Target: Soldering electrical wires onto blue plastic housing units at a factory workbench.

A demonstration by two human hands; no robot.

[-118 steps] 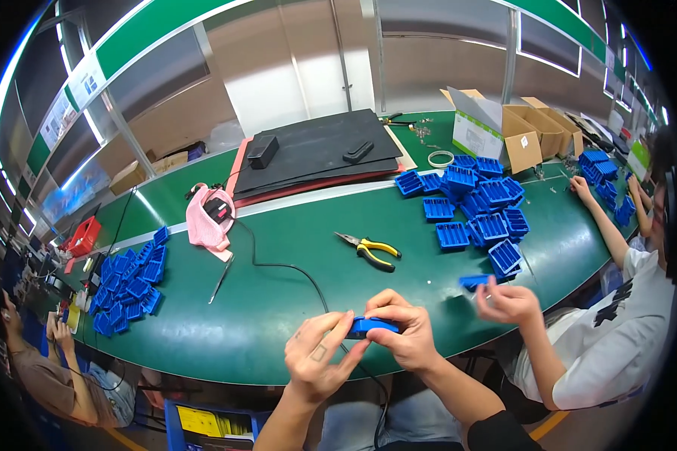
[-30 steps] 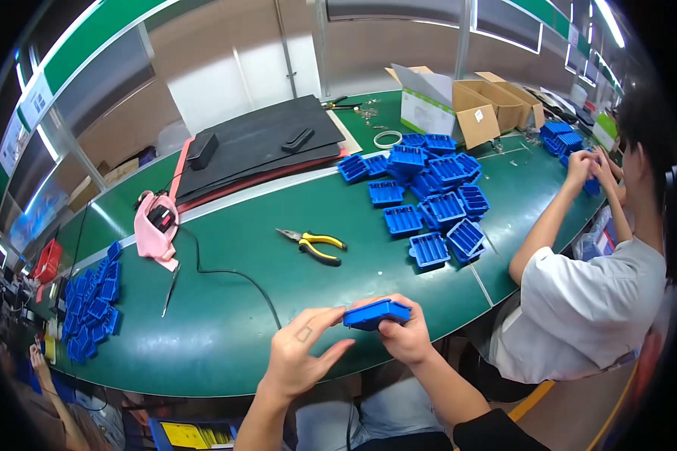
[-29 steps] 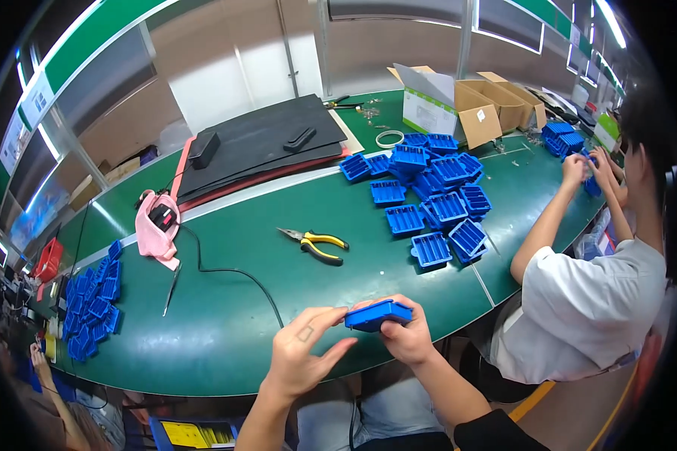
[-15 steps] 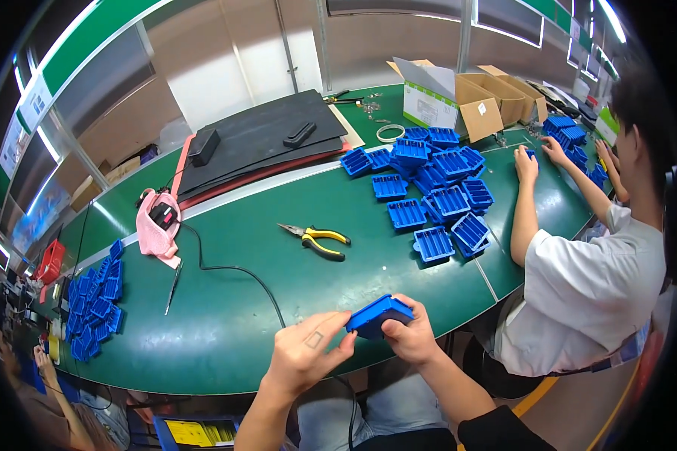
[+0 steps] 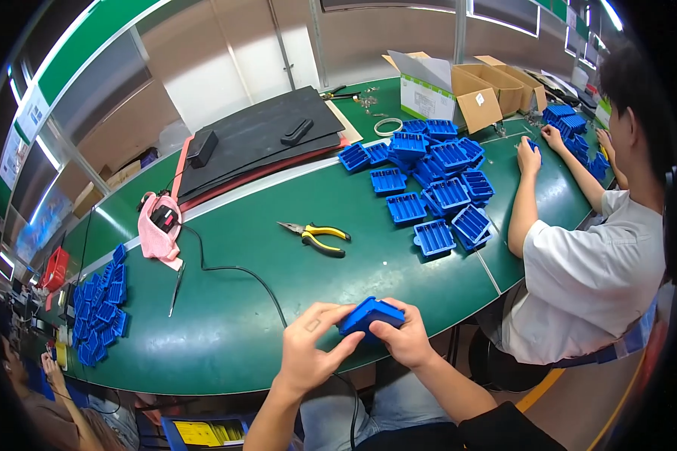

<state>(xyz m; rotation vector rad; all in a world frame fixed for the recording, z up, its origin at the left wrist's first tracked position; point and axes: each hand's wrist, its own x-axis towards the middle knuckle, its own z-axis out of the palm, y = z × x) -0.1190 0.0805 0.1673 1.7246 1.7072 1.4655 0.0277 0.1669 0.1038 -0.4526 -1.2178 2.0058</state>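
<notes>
Between my two hands, above the table's near edge, I hold a blue plastic slotted box [image 5: 370,313], tilted so that its inside is hidden from me. My right hand [image 5: 405,340] grips its right end, the thumb on the near side. At its left end are the fingers of my left hand [image 5: 312,346], with the thumb reaching toward its lower edge. Beyond my hands lie long-nose pliers [image 5: 320,237] with yellow and black handles. A heap of similar blue boxes [image 5: 442,180] lies farther back to the right.
Another pile of blue boxes [image 5: 99,310] lies at left, near tweezers [image 5: 177,289] and a pink cloth [image 5: 156,239]. A black cable [image 5: 241,269] crosses the green table [image 5: 226,331]. Black sheets [image 5: 267,143] and an open carton [image 5: 429,92] stand behind. A co-worker [image 5: 590,263] sits at right.
My hands have turned the blue box and shifted it slightly left. My left fingers have spread wider around its left end. The co-worker's hands at right have moved slightly.
</notes>
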